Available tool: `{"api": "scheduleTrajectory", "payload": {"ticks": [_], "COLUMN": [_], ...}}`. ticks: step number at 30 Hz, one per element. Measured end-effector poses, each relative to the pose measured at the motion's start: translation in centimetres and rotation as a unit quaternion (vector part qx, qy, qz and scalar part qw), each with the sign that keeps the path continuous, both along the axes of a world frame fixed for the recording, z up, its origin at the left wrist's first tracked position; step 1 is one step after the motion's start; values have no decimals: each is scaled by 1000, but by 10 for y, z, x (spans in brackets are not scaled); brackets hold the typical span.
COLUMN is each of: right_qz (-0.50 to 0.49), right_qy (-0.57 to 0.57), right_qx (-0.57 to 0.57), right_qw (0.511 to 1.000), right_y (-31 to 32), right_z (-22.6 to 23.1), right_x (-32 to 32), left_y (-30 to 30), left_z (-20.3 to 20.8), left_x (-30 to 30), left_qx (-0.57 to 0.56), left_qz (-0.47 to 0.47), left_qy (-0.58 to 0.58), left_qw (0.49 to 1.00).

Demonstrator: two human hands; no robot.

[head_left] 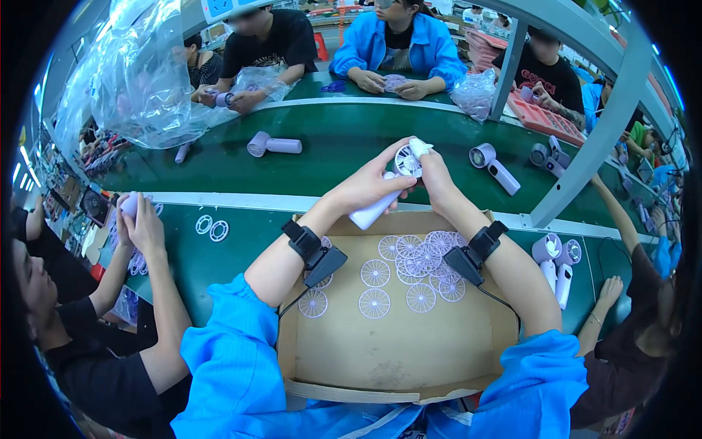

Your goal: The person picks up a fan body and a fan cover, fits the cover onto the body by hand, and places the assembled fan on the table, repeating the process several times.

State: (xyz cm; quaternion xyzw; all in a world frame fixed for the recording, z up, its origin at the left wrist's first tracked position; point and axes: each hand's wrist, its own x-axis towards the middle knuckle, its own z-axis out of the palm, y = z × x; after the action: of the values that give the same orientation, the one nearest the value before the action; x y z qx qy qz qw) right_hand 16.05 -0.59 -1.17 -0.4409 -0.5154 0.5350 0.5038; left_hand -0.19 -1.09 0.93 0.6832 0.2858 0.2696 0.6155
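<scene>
A lavender handheld fan (pixel 371 213) is held above the far edge of a cardboard box, its round head up and its handle tilted down to the left. My left hand (pixel 369 183) is closed around the fan where head and handle meet. A crumpled white cloth or tissue (pixel 420 147) is pinched in my right hand (pixel 437 178), pressed to the rim of the fan head. Beneath my forearms, several lavender round fan grilles (pixel 428 257) lie scattered and overlapping in the cardboard box (pixel 395 358).
Beyond the box runs a green conveyor belt (pixel 344 164) carrying more fans (pixel 274 145). Further fans (pixel 556 256) stand at right, near a slanted metal post (pixel 585 139). Two white rings (pixel 211 227) lie left. Clear plastic sheeting (pixel 139 80) hangs far left. Co-workers sit across and on both sides.
</scene>
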Motion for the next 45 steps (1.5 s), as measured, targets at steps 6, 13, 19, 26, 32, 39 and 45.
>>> {"api": "scheduleTrajectory", "payload": {"ticks": [6, 13, 19, 26, 32, 39, 45], "right_qz": [19, -99, -371, -211, -50, 124, 334], "right_qy": [-62, -245, -616, -506, -637, -399, -653], "right_qx": [-88, 55, -83, 32, 12, 93, 195], "right_qw": [994, 963, 690, 836, 769, 904, 651], "right_y": [1, 39, 70, 46, 57, 13, -92], "right_z": [8, 22, -58, -70, -31, 62, 73], "right_x": [11, 91, 244, 233, 184, 45, -59], "left_y": [20, 41, 53, 44, 44, 30, 30], "left_z": [-15, -45, -50, -51, -39, -31, -26], "left_x": [2, -13, -3, -2, -3, 0, -15], "left_qx": [-140, -36, 87, 127, 119, -92, -104], "left_qz": [69, 344, 191, 99, 46, 9, 154], "left_qy": [-19, 61, 102, 97, 181, -15, -127], "left_qw": [988, 936, 972, 982, 975, 996, 974]}}
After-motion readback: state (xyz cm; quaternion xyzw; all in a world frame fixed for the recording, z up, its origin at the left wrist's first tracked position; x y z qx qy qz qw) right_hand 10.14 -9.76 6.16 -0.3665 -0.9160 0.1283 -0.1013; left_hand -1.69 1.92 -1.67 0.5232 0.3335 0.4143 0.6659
